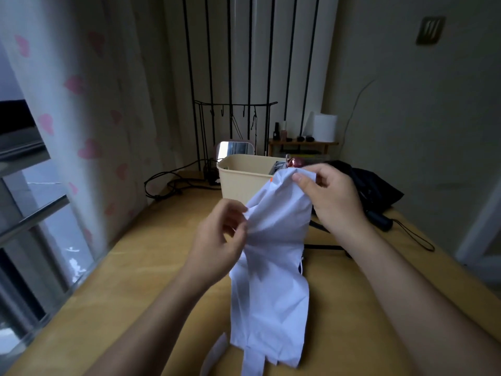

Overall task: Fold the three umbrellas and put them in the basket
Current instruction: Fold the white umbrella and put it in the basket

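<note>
Hanging above the yellow wooden table (141, 267), the pale lilac fabric umbrella (271, 280) is held up by both hands: the left hand (219, 240) pinches a fold at mid-height, and the right hand (329, 196) pinches its top edge. Behind stands the cream plastic basket (244, 177); to its right lies a black folding umbrella (371, 191).

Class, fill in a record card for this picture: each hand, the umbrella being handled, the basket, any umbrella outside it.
left hand: pinches the side of the white umbrella
right hand: pinches its upper end
white umbrella: cloth loose, over the table
basket: beige, on the table behind the hands
black umbrella: lies on the table, right of the basket
</note>
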